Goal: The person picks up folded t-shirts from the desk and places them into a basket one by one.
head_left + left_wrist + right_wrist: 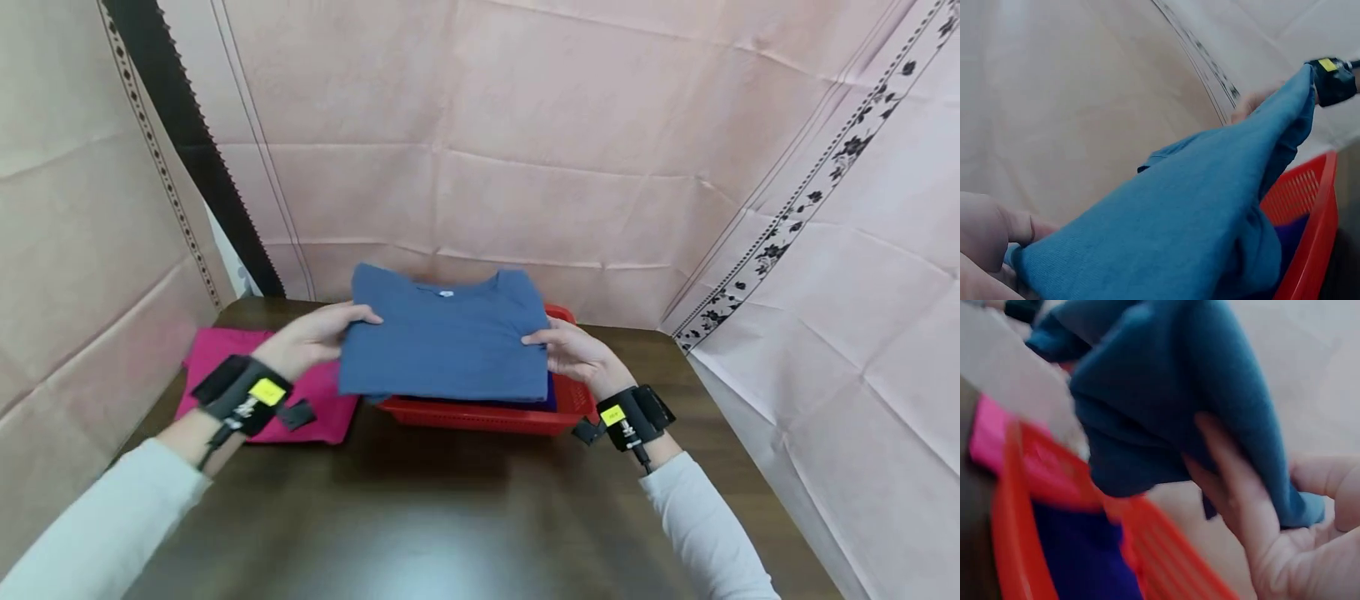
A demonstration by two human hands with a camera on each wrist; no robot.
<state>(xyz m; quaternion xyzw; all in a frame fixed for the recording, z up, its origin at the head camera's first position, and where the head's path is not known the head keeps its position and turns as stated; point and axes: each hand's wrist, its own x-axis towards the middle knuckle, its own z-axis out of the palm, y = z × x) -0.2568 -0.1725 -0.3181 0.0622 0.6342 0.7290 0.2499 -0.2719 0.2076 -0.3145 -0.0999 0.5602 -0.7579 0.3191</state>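
Left hand [318, 333] and right hand [576, 354], grip pinching blue shirt [450, 350]: neckline [442, 292] facing away, long axis crosswise

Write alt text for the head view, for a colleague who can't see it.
A folded blue shirt is held up over a red basket, the left hand gripping one side and the right hand the other. Dark purple cloth shows in the basket, and a pink cloth lies on the brown table to its left.
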